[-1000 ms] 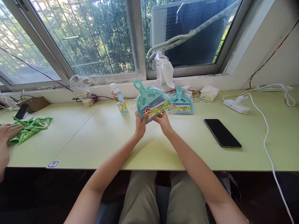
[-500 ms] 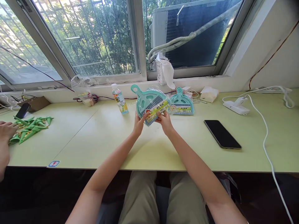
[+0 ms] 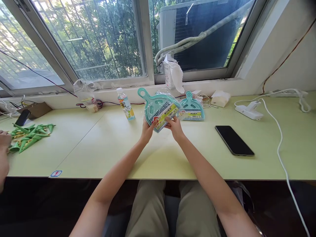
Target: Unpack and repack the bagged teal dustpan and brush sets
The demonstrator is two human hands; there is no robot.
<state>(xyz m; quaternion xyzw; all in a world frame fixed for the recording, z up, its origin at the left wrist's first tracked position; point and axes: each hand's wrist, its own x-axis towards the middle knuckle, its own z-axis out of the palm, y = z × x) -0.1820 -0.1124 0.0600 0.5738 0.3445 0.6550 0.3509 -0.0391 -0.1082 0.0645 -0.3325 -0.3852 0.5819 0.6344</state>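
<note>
Between my hands is a teal dustpan and brush set point(image 3: 156, 104) in clear plastic wrap with a yellow label, tilted and held above the table. My left hand point(image 3: 147, 131) grips its lower left edge, thumb on the front. My right hand point(image 3: 175, 128) pinches the lower right edge near the label. Just behind it to the right, a second wrapped teal dustpan set point(image 3: 191, 107) lies on the table, partly overlapped by the one I hold.
A drink bottle point(image 3: 125, 104) stands left of my hands; a black phone point(image 3: 234, 140) lies to the right. Near the right wall are a white power strip point(image 3: 249, 111) and its cable. At far left, another person's hand point(image 3: 4, 140) is beside green cone-shaped pieces point(image 3: 32, 136).
The view has shifted very slightly. My hands keep the same hold on the dustpan set, and the other person's hand at far left has moved a little to the left.
</note>
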